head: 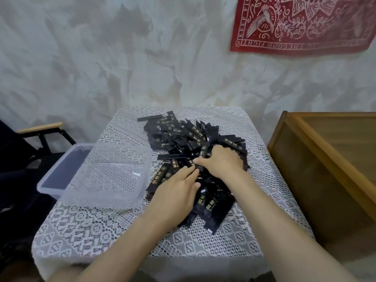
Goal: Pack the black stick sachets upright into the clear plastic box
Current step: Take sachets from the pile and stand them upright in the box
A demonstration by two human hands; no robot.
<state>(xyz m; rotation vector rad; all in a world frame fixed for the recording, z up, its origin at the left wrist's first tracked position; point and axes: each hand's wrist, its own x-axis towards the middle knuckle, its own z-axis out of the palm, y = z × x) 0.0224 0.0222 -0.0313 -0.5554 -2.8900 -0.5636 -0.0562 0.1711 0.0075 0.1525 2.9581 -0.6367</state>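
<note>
Loosely heaped on the worktop (122, 237), sachets (195, 135) lie crisscross — left hand (177, 192) flat on them, right hand (220, 160) curled round a few — with the empty box (50, 188) just left of the left hand.

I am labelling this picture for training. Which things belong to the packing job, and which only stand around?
Job: black stick sachets, clear plastic box, left hand, right hand.
Around: lace tablecloth, wooden cabinet, red wall cloth, chair.
</note>
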